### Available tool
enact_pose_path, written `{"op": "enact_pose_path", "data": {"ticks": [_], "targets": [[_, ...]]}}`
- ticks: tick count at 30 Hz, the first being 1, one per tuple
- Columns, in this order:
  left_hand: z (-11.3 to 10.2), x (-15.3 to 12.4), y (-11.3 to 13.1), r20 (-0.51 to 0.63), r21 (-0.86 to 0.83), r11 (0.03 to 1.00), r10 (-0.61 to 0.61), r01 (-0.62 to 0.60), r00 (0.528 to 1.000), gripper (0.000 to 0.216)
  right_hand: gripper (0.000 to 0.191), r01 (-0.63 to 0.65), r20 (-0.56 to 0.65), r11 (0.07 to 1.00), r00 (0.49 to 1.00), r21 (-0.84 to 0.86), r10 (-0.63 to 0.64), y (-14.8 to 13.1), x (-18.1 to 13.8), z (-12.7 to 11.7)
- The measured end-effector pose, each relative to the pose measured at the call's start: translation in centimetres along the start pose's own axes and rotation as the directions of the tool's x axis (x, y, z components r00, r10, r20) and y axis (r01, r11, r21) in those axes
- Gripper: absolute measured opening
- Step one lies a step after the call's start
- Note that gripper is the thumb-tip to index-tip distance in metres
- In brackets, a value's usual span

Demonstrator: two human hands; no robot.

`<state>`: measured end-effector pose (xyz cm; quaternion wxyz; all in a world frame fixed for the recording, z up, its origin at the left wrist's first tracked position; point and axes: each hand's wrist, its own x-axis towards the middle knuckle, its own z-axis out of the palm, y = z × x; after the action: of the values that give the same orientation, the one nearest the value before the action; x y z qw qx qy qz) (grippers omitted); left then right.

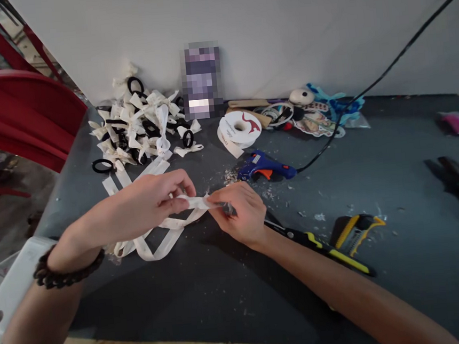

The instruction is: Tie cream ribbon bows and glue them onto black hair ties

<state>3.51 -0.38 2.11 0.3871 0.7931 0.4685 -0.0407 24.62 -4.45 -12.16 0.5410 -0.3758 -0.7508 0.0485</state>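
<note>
Between my two hands a white ribbon [197, 202] is stretched just above the dark table. My left hand [161, 199], with a beaded bracelet at its wrist, pinches one end between thumb and fingers. The other end is pinched by my right hand [239, 211]. Loose loops of white ribbon strip [161, 245] lie on the table under and beside my left hand. A blue glue gun [265, 166] lies just beyond my right hand, and scissors [314, 242] with black and yellow handles rest partly behind my right forearm.
White bows with black hair ties [141, 126] are heaped at the back left. Near them stand a ribbon spool [240, 130] and a blurred upright object [202, 80]. A yellow cutter [355, 233] lies right, and a black cord [385, 75] crosses the back. A red chair [19, 115] stands left.
</note>
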Motion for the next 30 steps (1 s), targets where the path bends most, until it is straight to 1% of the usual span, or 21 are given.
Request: {"op": "enact_pose_path", "data": {"ticks": [4,7,9,11,13,15,16,17,18,19,20,22,23,24,27,30], "targets": [[-0.4,0.6,-0.5,-0.008,0.040,0.997,0.062,-0.062,0.998,0.023,0.021,-0.017,0.022,0.999,1.000,0.031,0.017,0.2,-0.4,0.2],[-0.1,0.9,-0.9,-0.024,0.056,0.997,0.062,-0.061,0.998,0.025,0.024,-0.022,0.007,1.000,1.000,0.022,0.022,0.1,-0.7,0.3],[0.0,0.9,-1.1,-0.021,0.062,0.996,0.059,-0.057,0.998,0.030,0.025,-0.055,0.003,0.998,0.998,0.017,0.055,-0.2,-0.7,0.2],[-0.2,0.7,-1.3,-0.008,0.052,0.997,0.056,-0.055,0.998,0.032,0.025,-0.110,0.051,0.994,0.993,0.028,0.109,-0.6,-0.6,0.1],[-0.5,0.5,-1.5,0.014,0.036,0.998,0.050,-0.050,0.999,0.028,0.022,-0.189,0.142,0.978,0.974,0.084,0.176,-0.9,-0.3,-0.2],[-0.8,0.3,-1.7,0.028,0.026,0.999,0.037,-0.038,0.999,0.026,0.015,-0.299,0.252,0.942,0.933,0.151,0.256,-1.1,0.3,-0.5],[-0.9,0.3,-1.8,0.036,0.028,0.999,0.027,-0.028,0.999,0.027,0.011,-0.364,0.326,0.916,0.898,0.169,0.296,-1.1,0.7,-0.8],[-0.9,0.3,-1.8,0.043,0.036,0.999,0.020,-0.022,0.999,0.028,0.011,-0.423,0.402,0.889,0.855,0.173,0.329,-1.2,1.1,-1.0],[-0.8,0.3,-1.8,0.049,0.047,0.999,0.021,-0.023,0.999,0.030,0.017,-0.464,0.493,0.868,0.805,0.175,0.331,-1.2,1.6,-1.3],[-0.7,0.3,-1.8,0.051,0.061,0.998,0.029,-0.032,0.998,0.031,0.021,-0.504,0.556,0.846,0.759,0.173,0.339,-1.2,2.0,-1.5],[-0.6,0.4,-1.8,0.048,0.075,0.996,0.046,-0.049,0.998,0.030,0.023,-0.557,0.592,0.812,0.718,0.175,0.365,-1.2,2.4,-1.8],[-0.3,0.6,-1.6,0.038,0.093,0.992,0.078,-0.082,0.996,0.027,0.024,-0.655,0.613,0.737,0.654,0.166,0.443,-1.4,3.2,-2.3],[-0.2,0.6,-1.6,0.031,0.095,0.991,0.090,-0.092,0.995,0.025,0.023,-0.685,0.615,0.713,0.629,0.151,0.475,-1.5,3.5,-2.6],[-0.1,0.7,-1.5,0.025,0.092,0.991,0.096,-0.098,0.995,0.023,0.022,-0.691,0.625,0.712,0.611,0.122,0.486,-1.6,3.9,-3.0],[-0.3,0.8,-1.6,0.029,0.052,0.993,0.101,-0.102,0.995,0.023,0.018,-0.638,0.648,0.770,0.596,0.024,0.474,-2.1,5.0,-4.1],[-0.8,0.8,-1.7,0.068,0.004,0.996,0.093,-0.093,0.993,0.023,0.017,-0.644,0.684,0.765,0.558,0.000,0.470,-2.8,5.7,-5.0]]}}
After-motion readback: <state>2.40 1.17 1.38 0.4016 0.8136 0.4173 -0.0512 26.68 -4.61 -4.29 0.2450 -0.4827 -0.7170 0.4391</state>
